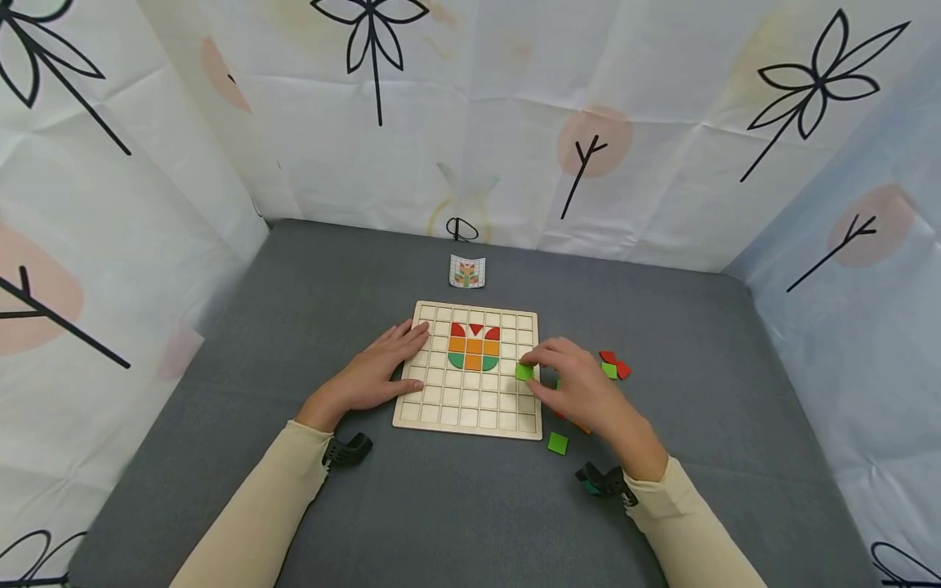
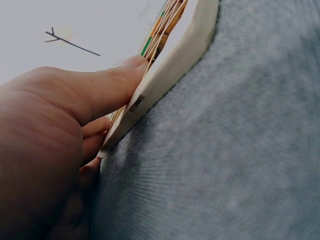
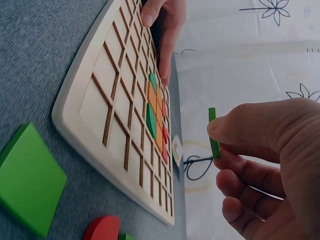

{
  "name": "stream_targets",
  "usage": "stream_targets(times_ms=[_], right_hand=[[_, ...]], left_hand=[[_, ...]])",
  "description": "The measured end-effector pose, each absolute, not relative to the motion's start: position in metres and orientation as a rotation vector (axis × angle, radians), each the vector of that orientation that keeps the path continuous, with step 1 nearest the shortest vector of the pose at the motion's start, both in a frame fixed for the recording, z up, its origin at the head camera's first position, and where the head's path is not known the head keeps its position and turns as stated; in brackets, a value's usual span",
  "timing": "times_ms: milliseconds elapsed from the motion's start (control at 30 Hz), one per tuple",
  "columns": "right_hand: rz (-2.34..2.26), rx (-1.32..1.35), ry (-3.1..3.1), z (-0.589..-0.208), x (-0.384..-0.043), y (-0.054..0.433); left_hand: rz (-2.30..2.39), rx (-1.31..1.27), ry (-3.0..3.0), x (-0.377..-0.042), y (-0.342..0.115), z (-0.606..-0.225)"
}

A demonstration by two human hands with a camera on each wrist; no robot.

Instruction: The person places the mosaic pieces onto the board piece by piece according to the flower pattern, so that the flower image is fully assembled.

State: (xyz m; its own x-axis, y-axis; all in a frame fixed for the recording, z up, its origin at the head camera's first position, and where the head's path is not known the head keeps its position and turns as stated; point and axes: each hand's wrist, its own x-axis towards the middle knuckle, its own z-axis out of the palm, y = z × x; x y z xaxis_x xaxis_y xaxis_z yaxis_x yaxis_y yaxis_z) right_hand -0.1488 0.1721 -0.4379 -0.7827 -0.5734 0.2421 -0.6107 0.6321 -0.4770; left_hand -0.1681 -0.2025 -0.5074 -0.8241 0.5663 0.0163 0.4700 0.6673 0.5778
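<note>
"Where's the green tile?"
"Left of the right hand, pinched at its fingertips, above the board. Left hand, fingers extended, touches the board."
"Facing?"
"Up, roughly level, 4 sides alike."

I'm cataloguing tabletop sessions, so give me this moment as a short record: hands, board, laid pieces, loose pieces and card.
left hand: rests on the board's left edge
right hand: pinches a green square tile, clear of the board
board: wooden grid, flat on a grey surface
laid pieces: red at top, orange in the middle, green at both lower corners
loose pieces: right of the board, some partly hidden
card: patterned, beyond the board's far edge
</note>
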Motion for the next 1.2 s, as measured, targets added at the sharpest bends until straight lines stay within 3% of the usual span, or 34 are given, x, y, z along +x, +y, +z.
stream_targets(times_ms=[1200], right_hand=[[0.890,1.144,-2.812,-0.456,-0.162,0.119]], left_hand=[[0.858,0.847,2.711,-0.168,-0.201,-0.507]])
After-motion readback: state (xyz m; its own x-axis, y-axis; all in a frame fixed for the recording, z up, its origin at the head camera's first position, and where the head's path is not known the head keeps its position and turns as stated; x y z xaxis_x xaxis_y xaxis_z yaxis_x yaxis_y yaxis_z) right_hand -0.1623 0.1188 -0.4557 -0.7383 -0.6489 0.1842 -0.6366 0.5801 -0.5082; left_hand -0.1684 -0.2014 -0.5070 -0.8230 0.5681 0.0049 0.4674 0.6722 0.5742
